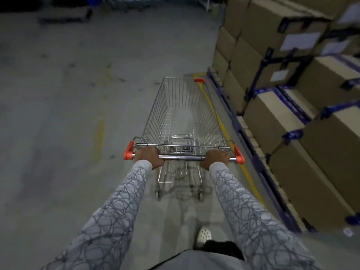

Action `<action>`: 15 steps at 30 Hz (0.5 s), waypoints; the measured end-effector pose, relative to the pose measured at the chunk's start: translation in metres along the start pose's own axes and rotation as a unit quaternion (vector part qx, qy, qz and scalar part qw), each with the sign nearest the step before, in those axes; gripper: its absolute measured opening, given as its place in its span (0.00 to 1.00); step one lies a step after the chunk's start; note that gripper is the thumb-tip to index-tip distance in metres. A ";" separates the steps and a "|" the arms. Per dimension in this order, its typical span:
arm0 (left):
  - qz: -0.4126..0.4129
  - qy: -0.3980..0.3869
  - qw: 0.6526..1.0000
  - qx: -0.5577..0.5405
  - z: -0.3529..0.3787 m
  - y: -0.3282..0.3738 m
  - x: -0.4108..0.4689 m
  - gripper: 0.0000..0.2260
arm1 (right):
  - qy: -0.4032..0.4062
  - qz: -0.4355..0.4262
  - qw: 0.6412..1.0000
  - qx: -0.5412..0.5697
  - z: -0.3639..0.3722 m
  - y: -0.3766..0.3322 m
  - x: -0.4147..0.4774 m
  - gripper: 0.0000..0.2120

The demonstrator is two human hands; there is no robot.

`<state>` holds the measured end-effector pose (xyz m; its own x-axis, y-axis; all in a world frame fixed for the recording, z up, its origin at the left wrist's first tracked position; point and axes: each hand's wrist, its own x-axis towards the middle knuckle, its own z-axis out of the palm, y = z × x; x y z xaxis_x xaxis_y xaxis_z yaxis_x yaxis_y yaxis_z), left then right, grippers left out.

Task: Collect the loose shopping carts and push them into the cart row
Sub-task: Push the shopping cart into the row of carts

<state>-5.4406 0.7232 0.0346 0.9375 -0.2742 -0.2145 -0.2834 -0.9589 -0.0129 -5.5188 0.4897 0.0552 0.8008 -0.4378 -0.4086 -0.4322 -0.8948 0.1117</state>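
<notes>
Leftmost, grey concrete floor (58, 114). Next, left hand (149, 157), fingers curled tight over the handle bar (183, 157) of the shopping cart (155, 110), nose pointing straight ahead down the aisle. Right hand (215, 159) clamped likewise round the bar's other end. Just beside the cart, yellow floor line (224, 129); farthest right, stacked cardboard boxes (272, 117).

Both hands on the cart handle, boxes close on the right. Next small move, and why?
Probably push ahead, easing slightly left. The left hand and right hand both grip the handle; the cart has its front right corner at the yellow line beside the boxes, while open floor lies ahead and left.
</notes>
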 end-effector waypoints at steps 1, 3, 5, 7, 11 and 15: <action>0.003 -0.007 1.000 -0.006 -0.009 0.002 0.021 0.18 | -0.014 -0.010 1.000 -0.002 -0.012 -0.001 0.024 0.29; 0.013 -0.004 1.000 -0.012 -0.024 0.005 0.060 0.20 | -0.025 -0.030 0.999 -0.004 -0.036 -0.002 0.069 0.34; 0.007 0.002 1.000 -0.026 -0.035 0.009 0.093 0.24 | -0.035 -0.043 0.998 -0.020 -0.060 -0.005 0.106 0.35; -0.007 0.009 0.999 -0.038 -0.046 0.012 0.124 0.28 | -0.034 -0.040 0.998 -0.044 -0.080 -0.010 0.140 0.35; -0.030 -0.042 0.987 -0.155 -0.069 0.008 0.203 0.46 | -0.047 -0.028 0.997 -0.048 -0.113 -0.031 0.218 0.36; -0.116 -0.051 0.949 -0.289 -0.090 -0.012 0.293 0.44 | -0.079 -0.045 0.994 -0.067 -0.157 -0.059 0.300 0.27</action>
<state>-5.1445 0.6477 0.0600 0.9282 -0.0700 -0.3655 0.1145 -0.8808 0.4595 -5.1883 0.3972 0.0686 0.7544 -0.3450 -0.5584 -0.2932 -0.9383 0.1835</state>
